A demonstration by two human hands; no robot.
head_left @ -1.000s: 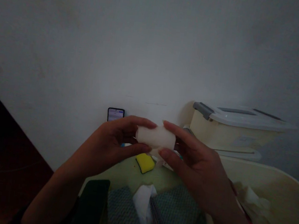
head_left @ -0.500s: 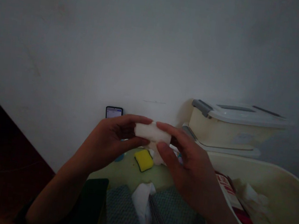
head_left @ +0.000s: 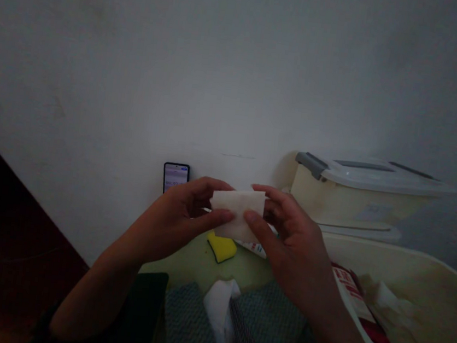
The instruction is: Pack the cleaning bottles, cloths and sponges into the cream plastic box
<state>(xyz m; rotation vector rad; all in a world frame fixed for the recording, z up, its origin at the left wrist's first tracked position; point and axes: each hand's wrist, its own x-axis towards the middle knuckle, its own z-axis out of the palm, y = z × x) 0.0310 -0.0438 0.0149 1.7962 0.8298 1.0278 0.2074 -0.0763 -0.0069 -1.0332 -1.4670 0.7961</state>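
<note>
Between both hands I hold a folded white tissue (head_left: pixel 235 228), its flat front face turned towards me. My left hand (head_left: pixel 173 220) pinches its left side, thumb in front and fingers behind. My right hand (head_left: pixel 290 244) grips the right side in the same way, with the thumb pressed on the front. Below the tissue, a yellow sponge (head_left: pixel 221 248) with a dark underside lies on the pale green tabletop (head_left: pixel 183 260). A white printed packet or tube (head_left: pixel 256 248) shows partly behind my right thumb.
A phone (head_left: pixel 176 172) leans against the wall. At right are a lidded storage box (head_left: pixel 332 202) and a cream tub (head_left: pixel 420 259) holding a red-and-white packet (head_left: pixel 356 301) and crumpled white paper. Grey-green textured cloth (head_left: pixel 190 321), a white cloth (head_left: pixel 221 308) and a dark green item (head_left: pixel 142 310) lie nearest me.
The tissue looked like a thick roll with a loose part hanging below; it now shows as a flat folded rectangle. My thumbs have moved onto its front, and the view has shifted slightly.
</note>
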